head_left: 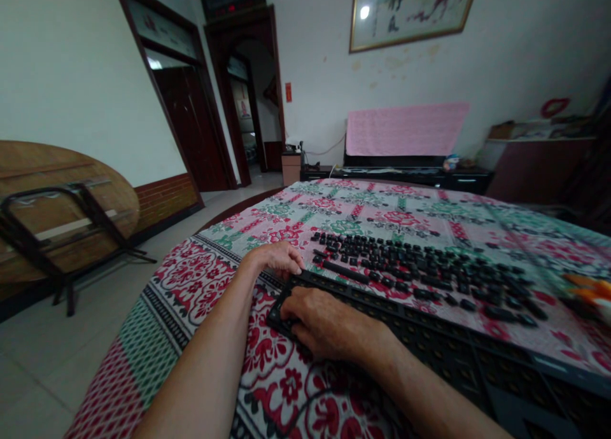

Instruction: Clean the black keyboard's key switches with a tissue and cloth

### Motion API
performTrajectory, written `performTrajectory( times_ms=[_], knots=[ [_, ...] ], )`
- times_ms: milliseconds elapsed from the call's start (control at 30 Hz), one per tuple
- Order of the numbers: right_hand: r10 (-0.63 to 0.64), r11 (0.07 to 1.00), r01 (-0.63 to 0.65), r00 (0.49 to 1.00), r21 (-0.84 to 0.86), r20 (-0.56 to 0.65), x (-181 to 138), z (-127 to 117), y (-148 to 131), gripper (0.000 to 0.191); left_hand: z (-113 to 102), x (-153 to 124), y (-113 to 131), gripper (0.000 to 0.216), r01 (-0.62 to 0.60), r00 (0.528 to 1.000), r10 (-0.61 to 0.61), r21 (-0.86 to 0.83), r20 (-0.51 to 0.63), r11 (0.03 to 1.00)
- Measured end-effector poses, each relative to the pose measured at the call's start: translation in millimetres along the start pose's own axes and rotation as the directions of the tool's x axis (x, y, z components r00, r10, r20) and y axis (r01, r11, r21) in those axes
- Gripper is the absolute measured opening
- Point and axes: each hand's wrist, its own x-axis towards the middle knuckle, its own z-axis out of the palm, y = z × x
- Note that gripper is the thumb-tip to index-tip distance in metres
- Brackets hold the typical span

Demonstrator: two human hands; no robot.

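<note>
A black keyboard (pixel 405 327) with its keycaps off lies on the table, showing rows of small sockets. My left hand (pixel 281 259) is at its far left corner, fingers curled and fingertips against the edge. Over the keyboard's left end is my right hand (pixel 324 318), its fingers bent and drawn together, pointing down at the sockets. Whatever those fingers pinch is hidden beneath them. Beyond the keyboard, many loose black keycaps (pixel 420 261) are spread on the cloth. A long space bar (pixel 346 272) lies at their near left side.
A patterned red, green and white tablecloth (pixel 191 280) covers the round table. An orange and white object (pixel 589 292), blurred, sits at the right. Against the left wall leans a folded round table (pixel 62 197). A low cabinet (pixel 463 179) stands beyond the table.
</note>
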Motion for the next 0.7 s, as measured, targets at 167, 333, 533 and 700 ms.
performTrajectory(
  times_ms=[167, 333, 533, 700],
  knots=[
    [-0.008, 1.0, 0.008, 1.0, -0.025, 0.008, 0.6, -1.6, -1.5, 0.019, 0.4, -0.9, 1.4, 0.024, 0.018, 1.0, -0.018, 0.011, -0.006, 1.0],
    [-0.068, 0.995, 0.071, 0.997, -0.065, 0.047, 4.7, -0.9, 1.8, 0.017, 0.7, -0.6, 0.9, 0.022, 0.021, 1.0, -0.021, -0.009, 0.0, 1.0],
    [-0.058, 0.985, 0.065, 0.997, -0.16, 0.048, 6.1, 4.9, -0.8, 0.019, 0.7, -0.5, 1.3, 0.023, 0.047, 0.999, -0.047, 0.012, -0.006, 0.999],
    [0.007, 0.979, -0.001, 0.999, -0.203, 0.032, 3.5, 3.1, -7.5, 0.021, 0.6, 0.2, -0.7, 0.024, 0.029, 1.0, -0.029, -0.007, 0.001, 1.0]
  ],
)
